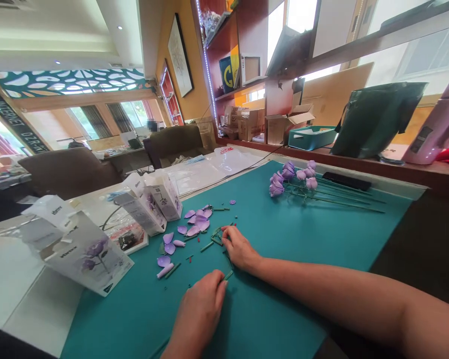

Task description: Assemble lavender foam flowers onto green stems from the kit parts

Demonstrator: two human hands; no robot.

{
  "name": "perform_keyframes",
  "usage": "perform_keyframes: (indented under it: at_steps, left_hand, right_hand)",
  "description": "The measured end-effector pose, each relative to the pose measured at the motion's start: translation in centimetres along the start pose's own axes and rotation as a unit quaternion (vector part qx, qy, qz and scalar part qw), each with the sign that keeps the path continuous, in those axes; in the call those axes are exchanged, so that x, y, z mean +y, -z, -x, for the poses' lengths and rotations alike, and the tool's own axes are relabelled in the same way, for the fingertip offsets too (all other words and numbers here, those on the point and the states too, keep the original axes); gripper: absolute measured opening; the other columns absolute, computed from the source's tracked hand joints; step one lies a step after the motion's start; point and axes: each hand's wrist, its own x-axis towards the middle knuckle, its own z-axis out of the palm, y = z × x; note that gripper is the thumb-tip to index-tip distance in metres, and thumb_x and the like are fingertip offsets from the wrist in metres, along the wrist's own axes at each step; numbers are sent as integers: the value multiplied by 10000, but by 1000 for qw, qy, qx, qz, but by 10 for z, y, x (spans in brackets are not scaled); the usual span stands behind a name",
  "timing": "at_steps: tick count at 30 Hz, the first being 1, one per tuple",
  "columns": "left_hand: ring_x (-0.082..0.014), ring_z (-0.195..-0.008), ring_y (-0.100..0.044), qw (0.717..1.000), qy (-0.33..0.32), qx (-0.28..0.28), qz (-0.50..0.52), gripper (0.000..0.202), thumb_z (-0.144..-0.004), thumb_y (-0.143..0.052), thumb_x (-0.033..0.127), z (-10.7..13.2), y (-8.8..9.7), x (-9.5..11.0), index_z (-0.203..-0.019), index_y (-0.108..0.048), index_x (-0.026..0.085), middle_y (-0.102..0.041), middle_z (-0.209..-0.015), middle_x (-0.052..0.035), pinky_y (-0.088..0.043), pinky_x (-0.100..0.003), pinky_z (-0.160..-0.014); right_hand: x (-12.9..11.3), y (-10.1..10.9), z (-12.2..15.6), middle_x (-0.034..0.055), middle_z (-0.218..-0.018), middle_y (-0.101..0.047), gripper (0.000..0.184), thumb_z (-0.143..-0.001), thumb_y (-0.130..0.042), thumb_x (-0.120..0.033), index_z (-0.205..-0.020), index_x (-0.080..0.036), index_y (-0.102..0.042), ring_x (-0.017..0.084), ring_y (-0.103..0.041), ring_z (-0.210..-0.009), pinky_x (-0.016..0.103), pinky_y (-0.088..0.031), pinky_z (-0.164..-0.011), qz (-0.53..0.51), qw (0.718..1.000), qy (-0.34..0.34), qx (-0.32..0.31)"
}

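My left hand (202, 304) is closed around a thin green stem (229, 274). The stem's tip pokes out past the thumb, and a green length shows below the wrist at the bottom edge. Above it, my right hand (240, 248) reaches in from the right with its fingertips pinched together at a small group of green parts (216, 240). What exactly sits between those fingertips is hidden. Loose purple petals (198, 223) lie to the left of the right hand. Nearer me are more petals (163, 261) and short green stem pieces (207, 246), with tiny red bits among them.
Assembled purple roses (284, 177) on long stems lie at the back right of the green mat (284, 309), beside a black phone (346, 181). Opened white boxes (93, 254) stand along the left. A pink bottle (434, 124) and a teal tray (310, 137) are on the ledge.
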Motion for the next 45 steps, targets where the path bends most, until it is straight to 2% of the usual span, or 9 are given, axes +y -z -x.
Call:
perform_keyframes:
  at_steps: [5,7,11,16,23,27,31,39,45]
  left_hand:
    - [-248,-766,-618,991,63,104,-55,213,-853,-419,339,-11,29,-29,-818,-598,230,-676,-863,-86,-354,-290,-613]
    - [-284,-816,-642,978,137,97,-125,322,-895,-321,332,-21,44,-50,-986,-612,225,-697,-904,-115,-382,-316,-627]
    - [-308,-914,-644,961,185,94,-182,410,-867,-283,166,-48,63,-97,-1136,-589,118,-646,-1064,-209,-425,-359,-700]
    - [-272,-866,-664,945,218,94,-224,476,-828,-293,106,-81,65,-134,-1224,-555,135,-590,-1148,-201,-460,-357,-704]
    - [-256,-963,-619,948,186,88,-242,480,-876,-259,169,-123,62,-147,-1273,-528,161,-559,-1165,-144,-467,-343,-732]
    - [-242,-964,-603,944,179,100,-258,465,-880,-291,169,-137,58,-149,-1287,-514,208,-542,-1209,-117,-471,-341,-725]
    - [-225,-888,-618,943,161,110,-270,452,-877,-330,160,-140,50,-140,-1281,-519,231,-558,-1170,-93,-470,-334,-690]
    - [-154,-807,-636,947,121,122,-272,349,-899,-390,182,-131,29,-101,-1204,-537,264,-568,-1095,-38,-439,-269,-642]
    - [-151,-781,-642,945,130,135,-269,285,-911,-365,171,-113,14,-70,-1106,-565,228,-571,-1053,-45,-425,-267,-617]
  right_hand:
    - [23,26,-51,102,-1158,-605,87,-894,-371,-224,-862,-212,-451,176,-568,-1034,327,-428,-884,-13,999,-37,28]
    - [45,43,-80,108,-1106,-635,112,-906,-335,-229,-902,-202,-444,180,-584,-997,330,-429,-860,-11,997,-68,45]
    - [84,53,-132,109,-1046,-665,96,-900,-334,-188,-912,-190,-429,184,-593,-974,350,-410,-870,-7,994,-104,40]
    - [91,17,-177,94,-1038,-684,50,-884,-395,-186,-867,-183,-443,160,-598,-915,295,-432,-812,-26,996,-68,-57]
    - [57,-47,-217,39,-990,-697,34,-868,-477,-208,-842,-186,-480,139,-601,-865,236,-442,-731,-59,973,19,-221]
    - [46,-67,-223,22,-941,-701,55,-857,-506,-219,-813,-190,-491,142,-596,-811,236,-436,-679,-74,953,58,-287]
    - [41,-73,-215,7,-908,-698,51,-860,-501,-207,-813,-194,-485,140,-594,-816,239,-436,-688,-86,941,86,-316]
    - [25,-64,-165,12,-885,-670,32,-854,-521,-222,-843,-194,-511,149,-583,-799,246,-427,-692,-75,938,126,-313]
    - [16,-50,-129,31,-903,-649,31,-860,-500,-214,-875,-192,-516,161,-566,-810,267,-414,-716,-58,942,130,-303]
